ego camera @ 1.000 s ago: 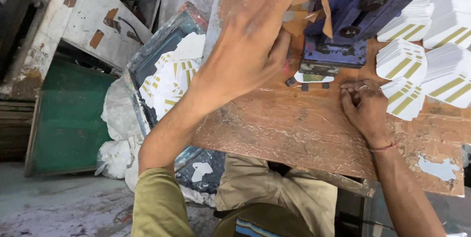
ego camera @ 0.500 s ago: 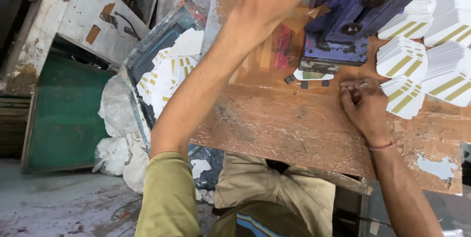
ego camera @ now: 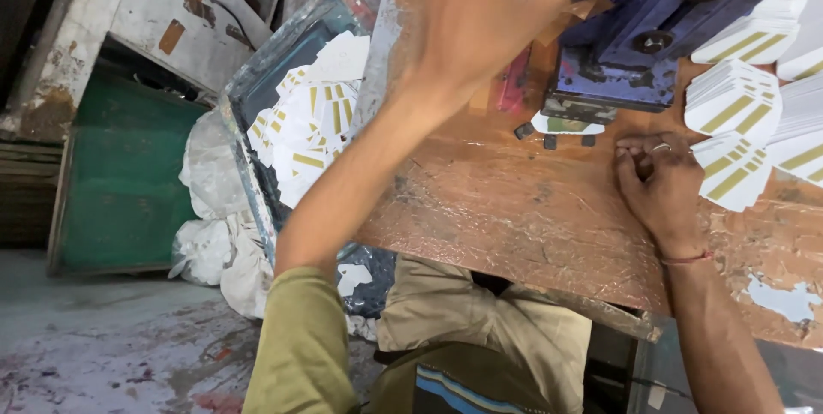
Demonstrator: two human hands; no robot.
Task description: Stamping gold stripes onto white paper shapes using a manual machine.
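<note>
My left hand (ego camera: pixel 480 20) is raised high over the wooden worktable (ego camera: pixel 531 208), blurred, with its fingertips cut off by the top edge, so what it holds is unclear. My right hand (ego camera: pixel 660 178) rests on the table with fingers curled, touching the edge of a fanned stack of white cards with yellow stripes (ego camera: pixel 733 174). More such stacks (ego camera: pixel 737 101) lie behind it. A blue metal press (ego camera: pixel 634 45) stands at the back, with one card (ego camera: pixel 561 125) under its front edge.
Left of the table, a worn tray (ego camera: pixel 300 123) holds several loose striped cards. White crumpled bags (ego camera: pixel 214 234) lie on the floor beside a green panel (ego camera: pixel 120 183). My knees sit under the table's near edge.
My left arm has swung upward and away toward the press, its fingers now leaving the top of the frame. The right hand has stayed by the card stack.
</note>
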